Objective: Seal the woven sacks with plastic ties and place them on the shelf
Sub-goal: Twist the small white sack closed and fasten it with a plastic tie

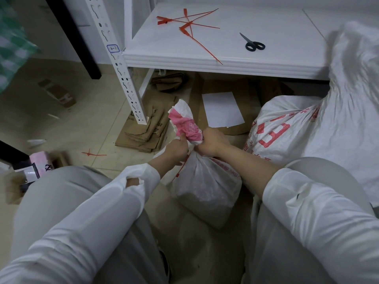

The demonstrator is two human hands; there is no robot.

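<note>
Both forearms are reaching forward from the knees and meeting near the centre. The left hand (176,149) and the right hand (213,141) are clenching around the gathered neck of the woven sack (205,189). It is standing upright on the floor, its neck tilting toward 11 o'clock. Red plastic ties (188,23) are lying on the shelf (246,64) at 12 o'clock.

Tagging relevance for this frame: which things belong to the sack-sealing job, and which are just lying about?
Job: small sack, big sack, red ties, shelf.
Lying about: scissors, flattened cardboard, white sheet, small box, stray tie on the floor.
</note>
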